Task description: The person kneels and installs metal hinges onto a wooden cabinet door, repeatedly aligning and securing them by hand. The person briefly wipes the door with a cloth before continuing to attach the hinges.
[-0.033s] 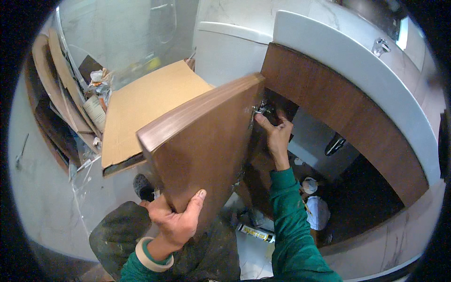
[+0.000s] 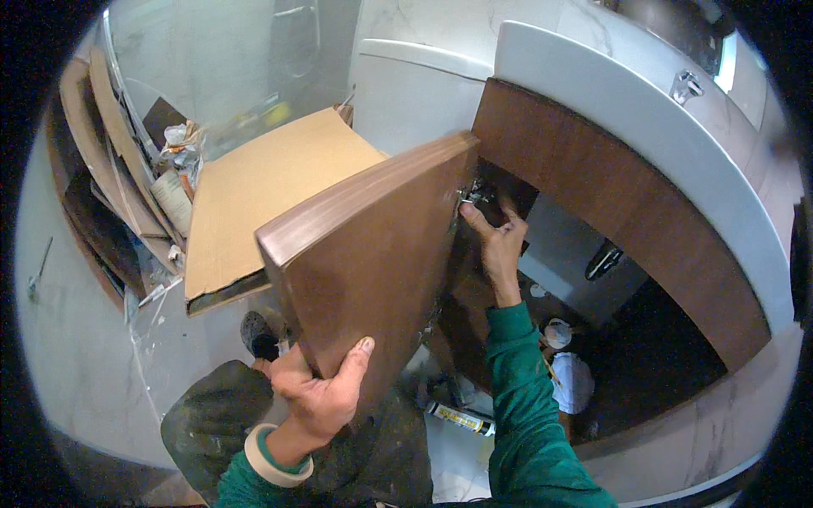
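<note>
A brown wooden cabinet door (image 2: 364, 254) stands swung out from the vanity cabinet (image 2: 593, 186). My left hand (image 2: 320, 389) is closed round its outer edge, thumb lying on the broad face. Up at the far end, a metal hinge (image 2: 471, 195) joins the door to the dark cabinet side. My right hand (image 2: 498, 237) is at this hinge, thumb pressed against it and index finger bent beside it; the other fingertips are partly hidden. A cream ring like a tape roll (image 2: 278, 457) circles my left wrist.
Cardboard (image 2: 271, 186) lies left of the door, with wood offcuts (image 2: 110, 152) against the wall beyond. A sealant cartridge (image 2: 460, 418) lies on the floor by my right forearm. A drain pipe (image 2: 603, 260) hangs inside the cabinet, under the white basin (image 2: 627, 93).
The door's outer end has shifted slightly to the right, my left hand moving with it. My right hand stays at the hinge.
</note>
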Tool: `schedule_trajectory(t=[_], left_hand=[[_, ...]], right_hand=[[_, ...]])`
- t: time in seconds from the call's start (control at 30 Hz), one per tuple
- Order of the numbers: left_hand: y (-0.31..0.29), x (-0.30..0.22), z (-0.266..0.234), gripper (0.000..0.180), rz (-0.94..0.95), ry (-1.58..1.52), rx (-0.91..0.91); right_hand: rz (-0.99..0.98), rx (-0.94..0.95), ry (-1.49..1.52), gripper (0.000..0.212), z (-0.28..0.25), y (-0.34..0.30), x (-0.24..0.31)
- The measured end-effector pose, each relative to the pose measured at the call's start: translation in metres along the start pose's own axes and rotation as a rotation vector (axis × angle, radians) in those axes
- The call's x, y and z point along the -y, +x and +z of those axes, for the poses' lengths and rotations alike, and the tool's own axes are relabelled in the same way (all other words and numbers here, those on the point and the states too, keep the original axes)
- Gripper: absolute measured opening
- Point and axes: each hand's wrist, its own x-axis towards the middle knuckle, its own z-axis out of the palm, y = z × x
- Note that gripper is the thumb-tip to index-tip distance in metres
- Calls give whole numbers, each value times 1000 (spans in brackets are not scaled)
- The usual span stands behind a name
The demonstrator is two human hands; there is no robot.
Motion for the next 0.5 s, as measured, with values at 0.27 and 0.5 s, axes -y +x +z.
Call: schedule_trajectory(t=[0.27, 0.5], left_hand=[[11, 8, -2, 12, 91, -3, -14], [10, 9, -5, 16, 41, 32, 36]], right_hand=[[106, 58, 13, 86, -1, 6, 1], [156, 38, 3, 89, -6, 4, -8]])
